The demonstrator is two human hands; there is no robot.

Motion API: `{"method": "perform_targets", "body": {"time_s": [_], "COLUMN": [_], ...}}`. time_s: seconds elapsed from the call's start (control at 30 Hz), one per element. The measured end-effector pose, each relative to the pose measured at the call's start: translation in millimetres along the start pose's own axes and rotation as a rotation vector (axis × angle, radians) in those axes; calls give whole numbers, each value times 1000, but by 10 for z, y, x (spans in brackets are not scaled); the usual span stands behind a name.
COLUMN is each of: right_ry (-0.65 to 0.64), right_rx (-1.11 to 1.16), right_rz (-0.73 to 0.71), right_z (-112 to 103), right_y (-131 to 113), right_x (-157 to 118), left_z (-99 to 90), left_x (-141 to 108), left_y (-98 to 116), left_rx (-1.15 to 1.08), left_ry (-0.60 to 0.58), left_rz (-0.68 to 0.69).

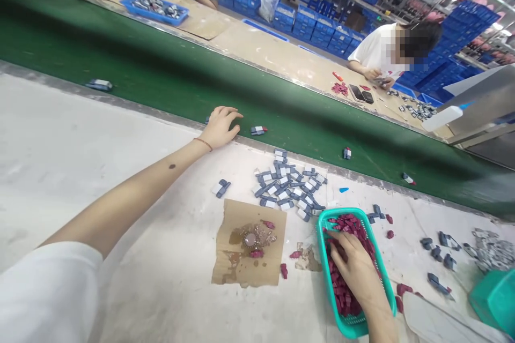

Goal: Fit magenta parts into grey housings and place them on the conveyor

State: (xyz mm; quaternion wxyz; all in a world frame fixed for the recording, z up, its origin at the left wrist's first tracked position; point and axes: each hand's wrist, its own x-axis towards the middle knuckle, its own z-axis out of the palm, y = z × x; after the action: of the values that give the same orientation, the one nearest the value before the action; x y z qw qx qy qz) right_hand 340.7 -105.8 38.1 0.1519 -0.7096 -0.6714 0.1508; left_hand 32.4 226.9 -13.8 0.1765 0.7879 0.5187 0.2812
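Note:
My left hand (220, 127) reaches over the near edge of the green conveyor belt (161, 94), fingers spread and holding nothing. A blue-grey part (207, 119) is mostly hidden behind it. Just right of its fingertips lies a blue-grey and white part with a red tip (258, 130). My right hand (354, 262) is inside a teal basket (328, 284) of small maroon pieces (349, 303). Its thumb and fingers close together near the basket's left rim, on what looks like one maroon piece. A loose pile of blue-grey and white parts (287, 182) lies between my hands.
Brown cardboard (229, 214) with wet stains and a few maroon pieces lies left of the basket. More blue-grey parts (448, 241), grey pieces (493, 249) and a teal container (494, 297) sit at right. Across the belt, two people work beside a blue tray (140, 9).

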Motion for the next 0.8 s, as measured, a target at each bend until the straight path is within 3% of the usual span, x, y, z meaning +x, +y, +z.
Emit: {"method": "perform_targets", "body": {"time_s": [0.13, 0.27, 0.47, 0.63, 0.8], "right_ry": [115, 211, 77, 0, 65], "right_rx": [231, 688, 1090, 1085, 789], "right_rz": [134, 304, 354, 378, 73], "right_z": [-34, -44, 100, 324, 617], "right_y": [-100, -378, -806, -1063, -1178], "right_x": [13, 30, 139, 257, 355], "left_z": [-167, -330, -485, -550, -543], "left_x": [-69, -81, -333, -922, -1461], "left_y": [-142, -102, 280, 593, 705], "left_rx": [32, -63, -405, -692, -982], "left_ry": [5, -38, -105, -309, -399], "left_rz": [-106, -206, -409, -464, -491]}}
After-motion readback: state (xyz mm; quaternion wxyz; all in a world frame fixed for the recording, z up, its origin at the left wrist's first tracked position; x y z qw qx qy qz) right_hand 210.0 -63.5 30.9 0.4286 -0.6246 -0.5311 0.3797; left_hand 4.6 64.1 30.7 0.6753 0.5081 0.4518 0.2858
